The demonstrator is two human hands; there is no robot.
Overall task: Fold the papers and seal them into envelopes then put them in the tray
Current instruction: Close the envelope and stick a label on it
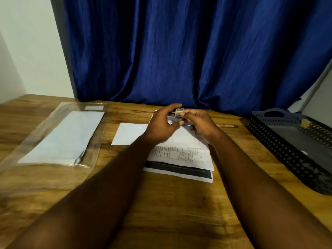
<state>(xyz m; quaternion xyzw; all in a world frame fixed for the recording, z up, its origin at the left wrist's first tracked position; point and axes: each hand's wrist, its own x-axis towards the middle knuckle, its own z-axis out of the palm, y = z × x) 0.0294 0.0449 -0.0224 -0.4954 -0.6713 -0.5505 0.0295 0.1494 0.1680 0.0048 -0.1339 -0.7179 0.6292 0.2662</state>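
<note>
My left hand and my right hand meet over the far end of a stack of printed papers in the middle of the wooden table. Between their fingertips they pinch a small grey-and-white object, too small to identify. A white envelope lies flat just left of the papers, partly under my left wrist. More white envelopes lie in a clear plastic sleeve at the left. A dark perforated tray stands at the right edge.
A pen lies on the table between the papers and the tray. A blue curtain hangs right behind the table's far edge. A pale wall is at the left.
</note>
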